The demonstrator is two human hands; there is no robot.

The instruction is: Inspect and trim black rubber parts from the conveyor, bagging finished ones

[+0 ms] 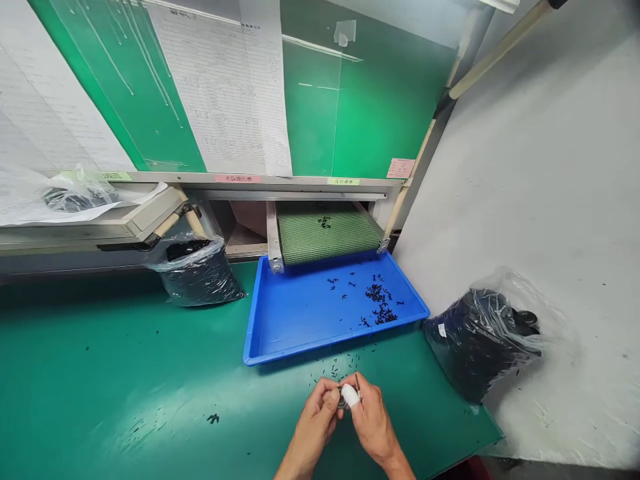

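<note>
My left hand (316, 415) is closed, with thumb and fingers pinching a small dark ring-shaped part (342, 401). Close against it, my right hand (373, 421) is closed too, its thumb bearing a white wrap (351, 396). A thin, dark stick-like tool (357, 383) sticks up from the right fingers; its exact kind is unclear. Both hands meet just above the green table, in front of a blue tray (295, 347). Small black scraps (335, 368) lie scattered on the table beyond my fingertips. The fingers partly hide the ring-shaped part.
Small branched black pieces (381, 303) lie in the tray's right half. A green conveyor belt (330, 243) ends above its far edge, carrying a few more. Plastic bags of black parts stand left (203, 277) and right (480, 340). A white wall (550, 187) bounds the right side.
</note>
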